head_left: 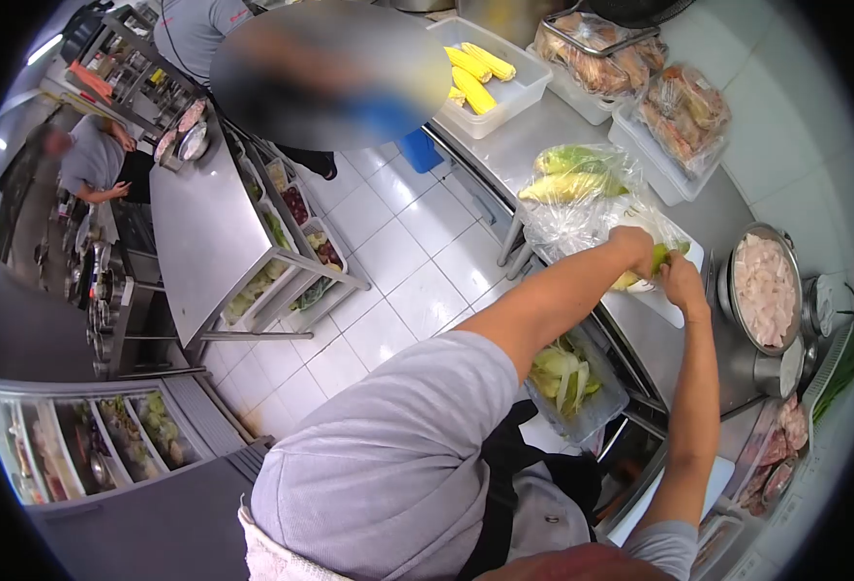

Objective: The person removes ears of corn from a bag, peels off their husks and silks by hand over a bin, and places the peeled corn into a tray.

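Note:
Over a white cutting board [686,254] on the steel counter, my left hand [633,250] and my right hand [682,286] meet at an ear of corn [661,258] with green husk. The fingers of both hands are closed on it, the left at one side and the right at the husk end. Just beyond my left hand lies a clear plastic bag [570,225] with husked green ears of corn [574,176] at its mouth. A crate of peeled green husks [564,378] stands below the counter edge.
A plastic tub [527,97] holds several yellow cobs. Bagged meat [684,111] sits in trays at the back. To the right is a metal bowl of pale sliced meat [764,290]. Another steel table [209,223] stands left; co-workers [98,160] are beyond it.

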Tool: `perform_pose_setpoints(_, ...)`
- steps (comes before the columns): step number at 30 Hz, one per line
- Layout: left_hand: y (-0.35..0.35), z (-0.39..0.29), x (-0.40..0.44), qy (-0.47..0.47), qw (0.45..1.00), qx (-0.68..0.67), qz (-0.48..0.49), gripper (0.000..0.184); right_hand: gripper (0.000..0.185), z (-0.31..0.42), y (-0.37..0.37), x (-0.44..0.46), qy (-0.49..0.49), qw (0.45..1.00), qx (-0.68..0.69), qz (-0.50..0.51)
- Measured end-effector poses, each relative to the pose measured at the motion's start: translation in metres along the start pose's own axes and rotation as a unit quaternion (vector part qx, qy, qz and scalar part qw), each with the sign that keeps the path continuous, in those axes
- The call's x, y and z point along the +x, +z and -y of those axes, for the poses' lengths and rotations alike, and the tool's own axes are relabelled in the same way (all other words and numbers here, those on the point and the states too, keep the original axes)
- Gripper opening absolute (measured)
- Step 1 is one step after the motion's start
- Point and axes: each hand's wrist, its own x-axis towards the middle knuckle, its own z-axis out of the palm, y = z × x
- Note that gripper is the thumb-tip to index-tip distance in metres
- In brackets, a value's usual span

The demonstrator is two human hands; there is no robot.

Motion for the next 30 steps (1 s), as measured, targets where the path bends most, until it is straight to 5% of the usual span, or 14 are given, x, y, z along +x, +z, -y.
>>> perform_pose_setpoints(4, 0.007, -0.001, -0.001, -0.027, 0.998, -0.046, -0.030, 0.043, 0.040, -0.017, 0.027, 0.004, 0.080, 0.990, 0.084, -0.081)
perform_pose_setpoints(7, 0.010, 0.017, -0.015, -0.028, 0.989, -0.078, -0.120, 0.041, 0.046, -0.061, 0.083, 0.033, 0.042, 0.972, 0.160, -0.166)
perform_pose_setpoints(10, 0.002, 0.024, -0.035, -0.041, 0.985, -0.067, -0.152, 0.043, 0.048, -0.050, 0.097, 0.051, 0.146, 0.959, 0.228, -0.086)
perform_pose_setpoints(14, -0.031, 0.021, -0.063, -0.078, 0.991, -0.052, -0.095, 0.051, 0.051, 0.043, 0.035, 0.025, 0.266, 0.949, 0.119, -0.118)
perform_pose_setpoints(17, -0.026, 0.034, -0.053, -0.054, 0.992, -0.061, -0.096, 0.054, 0.048, -0.006, 0.077, 0.068, 0.170, 0.920, 0.185, -0.300)
perform_pose_setpoints(20, -0.013, 0.040, -0.053, -0.050, 0.968, -0.120, -0.213, 0.054, 0.046, -0.073, 0.106, 0.117, 0.142, 0.929, 0.249, -0.235)
perform_pose_setpoints(24, 0.016, 0.065, -0.035, 0.007, 0.954, -0.062, -0.295, 0.050, 0.036, -0.018, 0.073, 0.081, 0.242, 0.919, 0.204, -0.234)
perform_pose_setpoints(25, 0.028, 0.074, -0.023, 0.035, 0.955, -0.016, -0.293, 0.047, 0.034, -0.023, 0.070, 0.079, 0.238, 0.915, 0.228, -0.233)
perform_pose_setpoints(27, 0.004, 0.063, -0.043, -0.025, 0.979, 0.091, -0.183, 0.045, 0.030, -0.083, 0.123, 0.104, 0.078, 0.886, 0.141, -0.434)
perform_pose_setpoints(28, -0.014, 0.053, -0.057, -0.007, 0.987, 0.095, -0.132, 0.043, 0.031, -0.083, 0.106, 0.092, 0.055, 0.909, 0.010, -0.414)
perform_pose_setpoints(29, -0.017, 0.052, -0.063, 0.025, 0.981, 0.084, -0.171, 0.046, 0.032, -0.080, 0.085, 0.087, 0.148, 0.955, -0.003, -0.257)
perform_pose_setpoints(30, -0.016, 0.057, -0.062, 0.060, 0.982, 0.020, -0.179, 0.058, 0.034, -0.075, 0.077, 0.083, 0.297, 0.916, 0.121, -0.243)
